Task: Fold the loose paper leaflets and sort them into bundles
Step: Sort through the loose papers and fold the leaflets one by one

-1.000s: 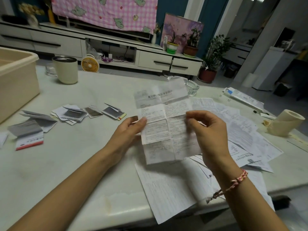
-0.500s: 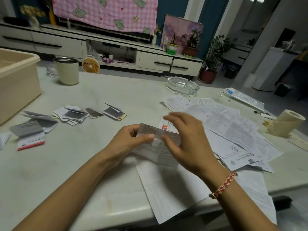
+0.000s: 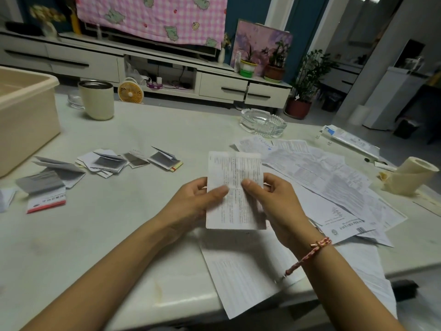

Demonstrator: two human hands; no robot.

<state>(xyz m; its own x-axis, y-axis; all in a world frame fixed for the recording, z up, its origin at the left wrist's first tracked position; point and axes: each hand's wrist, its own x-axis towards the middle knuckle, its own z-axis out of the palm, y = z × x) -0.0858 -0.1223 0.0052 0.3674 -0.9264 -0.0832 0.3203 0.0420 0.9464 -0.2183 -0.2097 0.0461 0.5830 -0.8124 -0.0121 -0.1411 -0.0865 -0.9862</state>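
Left hand (image 3: 193, 201) and right hand (image 3: 274, 201) pinch a creased printed leaflet (image 3: 235, 173) above the table's (image 3: 114, 225) near middle, thumbs in front; matching edges before pressing should give a clean fold.

A pale stone-look table (image 3: 95, 235) fills the near ground. Along the far dark blue wall (image 3: 298, 32) runs a long white TV cabinet (image 3: 167, 68) with dark handle strips. A pink checked blanket (image 3: 152, 15) hangs above its middle. At its right end a floral picture (image 3: 260, 37) leans behind two potted plants (image 3: 274, 68). A taller plant in a red-brown pot (image 3: 303, 91) stands on the grey floor (image 3: 334, 120) to the right. A small yellow fan (image 3: 130, 93) shows past the table's far edge. The light is dim.
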